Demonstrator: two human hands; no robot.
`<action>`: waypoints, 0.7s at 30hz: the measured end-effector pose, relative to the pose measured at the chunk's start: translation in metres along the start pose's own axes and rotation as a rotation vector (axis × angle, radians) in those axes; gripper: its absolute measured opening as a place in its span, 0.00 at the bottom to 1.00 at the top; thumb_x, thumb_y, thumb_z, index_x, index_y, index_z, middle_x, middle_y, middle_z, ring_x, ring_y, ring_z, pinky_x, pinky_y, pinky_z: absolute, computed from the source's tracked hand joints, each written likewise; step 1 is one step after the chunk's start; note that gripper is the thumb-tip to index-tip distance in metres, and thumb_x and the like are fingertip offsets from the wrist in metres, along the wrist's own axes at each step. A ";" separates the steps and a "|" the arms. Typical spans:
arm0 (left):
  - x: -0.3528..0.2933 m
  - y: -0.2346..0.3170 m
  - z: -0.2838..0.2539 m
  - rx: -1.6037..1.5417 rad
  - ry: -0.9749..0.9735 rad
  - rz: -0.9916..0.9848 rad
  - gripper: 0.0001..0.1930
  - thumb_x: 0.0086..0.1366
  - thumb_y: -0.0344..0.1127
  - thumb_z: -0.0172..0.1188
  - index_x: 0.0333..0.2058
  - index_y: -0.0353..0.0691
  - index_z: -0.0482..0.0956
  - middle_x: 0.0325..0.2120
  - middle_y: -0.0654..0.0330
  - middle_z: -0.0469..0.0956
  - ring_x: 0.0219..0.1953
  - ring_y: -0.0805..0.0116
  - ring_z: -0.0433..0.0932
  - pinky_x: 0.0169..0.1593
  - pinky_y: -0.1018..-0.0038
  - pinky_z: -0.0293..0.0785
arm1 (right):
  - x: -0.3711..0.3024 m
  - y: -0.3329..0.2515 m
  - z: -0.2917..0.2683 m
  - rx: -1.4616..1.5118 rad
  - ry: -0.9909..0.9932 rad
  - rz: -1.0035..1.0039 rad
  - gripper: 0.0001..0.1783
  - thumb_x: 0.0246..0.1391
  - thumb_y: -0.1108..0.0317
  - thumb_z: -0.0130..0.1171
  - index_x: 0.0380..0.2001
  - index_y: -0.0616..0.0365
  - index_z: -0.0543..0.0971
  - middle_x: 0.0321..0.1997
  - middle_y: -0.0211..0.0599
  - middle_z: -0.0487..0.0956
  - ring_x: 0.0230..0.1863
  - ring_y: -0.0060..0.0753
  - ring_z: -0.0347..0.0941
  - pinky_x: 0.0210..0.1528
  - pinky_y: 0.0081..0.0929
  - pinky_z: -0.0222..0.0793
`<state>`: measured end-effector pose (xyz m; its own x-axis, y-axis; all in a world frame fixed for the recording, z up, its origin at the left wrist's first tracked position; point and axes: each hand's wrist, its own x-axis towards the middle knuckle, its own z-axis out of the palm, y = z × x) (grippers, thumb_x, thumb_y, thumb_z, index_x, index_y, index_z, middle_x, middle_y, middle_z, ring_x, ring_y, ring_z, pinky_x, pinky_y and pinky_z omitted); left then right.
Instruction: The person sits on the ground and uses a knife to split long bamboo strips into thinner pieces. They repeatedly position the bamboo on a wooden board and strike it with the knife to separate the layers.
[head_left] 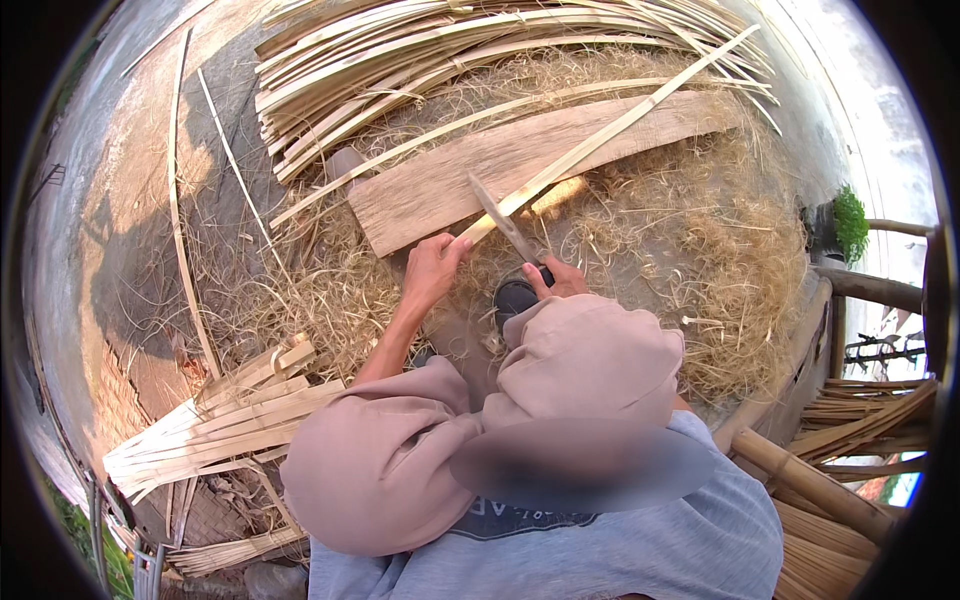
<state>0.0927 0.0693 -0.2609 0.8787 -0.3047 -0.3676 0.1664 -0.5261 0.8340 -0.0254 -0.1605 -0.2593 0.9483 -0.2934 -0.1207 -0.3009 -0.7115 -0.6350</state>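
My left hand (435, 268) is closed on the near end of a long, pale bamboo strip (610, 137). The strip slants away to the far right, over a wide wooden board (425, 200) on the ground. In my right hand (562, 282) is a knife (507, 222), its handle mostly hidden by the fingers. The blade points away and to the left, crossing the strip just beyond my left fingers. Whether the edge is cutting into the strip cannot be made out.
A large stack of bamboo strips (370, 75) lies at the far side. Curly shavings (700, 260) cover the ground around the board. Another strip bundle (210, 435) sits at the near left. Bamboo poles (810, 480) and more strips stand at the right.
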 end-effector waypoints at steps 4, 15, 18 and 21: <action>-0.003 -0.008 0.000 0.027 -0.026 -0.026 0.22 0.69 0.53 0.61 0.33 0.35 0.86 0.21 0.50 0.80 0.25 0.60 0.78 0.35 0.62 0.72 | 0.034 0.017 -0.029 0.057 0.114 0.196 0.27 0.65 0.45 0.62 0.28 0.62 0.77 0.21 0.51 0.77 0.24 0.57 0.76 0.29 0.48 0.69; -0.013 -0.012 -0.003 0.034 -0.022 -0.072 0.24 0.69 0.55 0.61 0.31 0.36 0.85 0.20 0.55 0.79 0.25 0.65 0.76 0.33 0.64 0.70 | 0.053 0.024 -0.037 0.031 0.070 0.089 0.31 0.67 0.42 0.58 0.26 0.64 0.76 0.19 0.51 0.76 0.23 0.52 0.77 0.28 0.46 0.68; -0.006 -0.018 -0.004 -0.001 -0.059 -0.076 0.23 0.70 0.55 0.62 0.29 0.38 0.84 0.19 0.63 0.77 0.24 0.73 0.71 0.32 0.70 0.67 | 0.049 0.057 -0.032 -0.119 0.038 -0.143 0.32 0.67 0.42 0.58 0.25 0.64 0.76 0.19 0.50 0.76 0.21 0.47 0.76 0.25 0.43 0.68; -0.005 -0.011 -0.009 -0.014 -0.022 -0.043 0.23 0.70 0.55 0.62 0.28 0.39 0.82 0.18 0.67 0.74 0.24 0.78 0.68 0.30 0.73 0.64 | 0.087 0.053 -0.056 0.037 0.090 0.104 0.32 0.68 0.42 0.57 0.23 0.63 0.77 0.19 0.51 0.77 0.21 0.50 0.76 0.25 0.45 0.68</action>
<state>0.0905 0.0833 -0.2645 0.8607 -0.2995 -0.4117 0.2100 -0.5279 0.8229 0.0353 -0.2594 -0.2609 0.8990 -0.4212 -0.1197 -0.3915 -0.6506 -0.6508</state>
